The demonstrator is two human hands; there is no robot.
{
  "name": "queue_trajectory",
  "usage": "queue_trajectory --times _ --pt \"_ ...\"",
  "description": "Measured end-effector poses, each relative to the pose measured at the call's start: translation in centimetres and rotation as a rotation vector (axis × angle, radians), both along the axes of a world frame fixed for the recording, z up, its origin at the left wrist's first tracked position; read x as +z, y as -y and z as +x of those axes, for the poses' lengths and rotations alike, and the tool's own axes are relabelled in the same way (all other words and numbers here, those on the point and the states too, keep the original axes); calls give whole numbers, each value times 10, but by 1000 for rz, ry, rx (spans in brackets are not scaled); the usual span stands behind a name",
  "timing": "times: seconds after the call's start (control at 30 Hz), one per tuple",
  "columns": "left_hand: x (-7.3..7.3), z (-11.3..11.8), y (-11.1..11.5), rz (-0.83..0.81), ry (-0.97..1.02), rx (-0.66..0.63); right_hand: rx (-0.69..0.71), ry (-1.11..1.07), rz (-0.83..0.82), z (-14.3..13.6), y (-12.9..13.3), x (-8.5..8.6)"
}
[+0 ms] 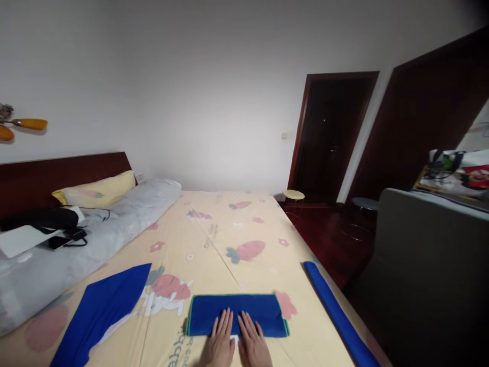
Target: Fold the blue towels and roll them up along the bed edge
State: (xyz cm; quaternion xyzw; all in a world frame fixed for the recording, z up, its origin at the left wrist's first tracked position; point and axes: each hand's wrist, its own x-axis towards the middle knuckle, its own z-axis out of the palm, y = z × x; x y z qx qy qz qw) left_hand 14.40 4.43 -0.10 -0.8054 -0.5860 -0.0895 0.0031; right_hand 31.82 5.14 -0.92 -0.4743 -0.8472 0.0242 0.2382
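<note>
A blue cloth with green edging (206, 311) lies folded into a flat rectangle on the bed, near its front. My left hand (222, 336) rests flat on the front half of the cloth, fingers stretched forward. Beside it, my right hand (252, 336) presses on the same cloth, also palm down with fingers extended. A small white patch shows between the two hands at the cloth's front edge. Neither hand grips anything.
A blue fabric piece (107, 306) is spread to the left, and a long blue roll (336, 316) lies along the right side of the patterned bedsheet (214, 234). Grey bedding (133, 224) holds a phone (57, 242) and other items. A dark panel (431, 265) stands at right.
</note>
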Motion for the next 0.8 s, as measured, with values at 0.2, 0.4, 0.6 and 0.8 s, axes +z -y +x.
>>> queue_trajectory --times 0.2,0.4,0.6,0.8 --pt "12 -89 19 156 -74 40 -176 24 -24 90 4 0" --pt "6 -130 26 166 -73 60 -306 27 -101 140 13 -4" --pt "3 -139 16 205 -28 119 -363 60 -61 144 4 6" --pt "21 -147 5 7 387 210 -352 7 -218 139 -13 54"
